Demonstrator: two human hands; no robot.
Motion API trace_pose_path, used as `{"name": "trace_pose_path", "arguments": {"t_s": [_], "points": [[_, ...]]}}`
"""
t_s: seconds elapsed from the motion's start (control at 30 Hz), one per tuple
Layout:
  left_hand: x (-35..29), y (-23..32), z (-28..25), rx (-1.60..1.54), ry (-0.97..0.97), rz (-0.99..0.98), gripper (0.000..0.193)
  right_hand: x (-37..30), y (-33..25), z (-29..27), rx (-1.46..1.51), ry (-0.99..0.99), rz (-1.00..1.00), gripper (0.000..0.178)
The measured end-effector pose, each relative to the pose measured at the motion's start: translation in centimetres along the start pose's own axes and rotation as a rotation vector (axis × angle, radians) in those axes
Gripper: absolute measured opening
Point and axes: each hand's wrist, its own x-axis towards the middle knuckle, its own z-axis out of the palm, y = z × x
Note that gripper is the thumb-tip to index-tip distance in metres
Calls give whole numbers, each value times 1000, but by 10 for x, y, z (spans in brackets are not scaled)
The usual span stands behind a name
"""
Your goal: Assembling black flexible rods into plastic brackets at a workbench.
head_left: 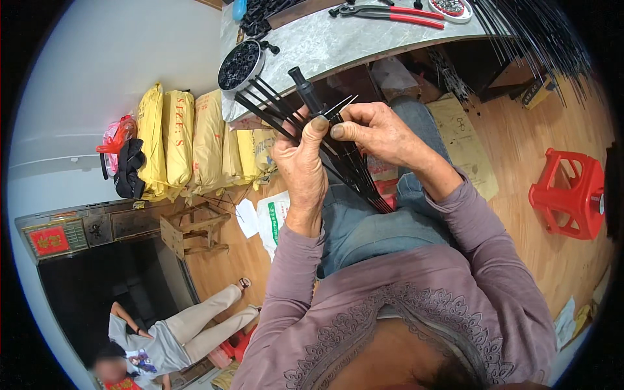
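Here, two bare hands meet just above the person's lap, seen from overhead. The left hand (300, 170) is closed around a bundle of thin black rods (354, 172), which fan out above the fist toward the table and run down to the right across the blue jeans (364, 227). The right hand (377, 133) pinches the same bundle from the other side, thumb and forefinger pressed together near the left thumb. A black tube-shaped handle (305, 91) sticks up from between the hands.

Just beyond the hands is a grey marbled tabletop (325, 45). On its near edge sits a round dish of small black parts (240, 65). Farther back lie red-handled pliers (396, 13), and loose black rods (539, 39) spread over the right end.

On the wooden floor to the right stands a red plastic stool (572, 195). To the left, yellow sacks (182, 140) lean in a row against the wall. Another person (169, 338) sits on the floor at lower left.
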Motion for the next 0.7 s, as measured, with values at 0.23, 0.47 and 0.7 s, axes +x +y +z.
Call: {"name": "trace_pose_path", "arguments": {"t_s": [0.23,0.47,0.7], "points": [[-11,1,4,77,18,57,33,0,7,-3,139,-62,134,32],[-7,1,-2,196,-21,-1,33,-7,1,2,55,39,70,24],[-12,-3,-1,117,8,11,30,-8,-1,-2,33,-9,139,22]]}}
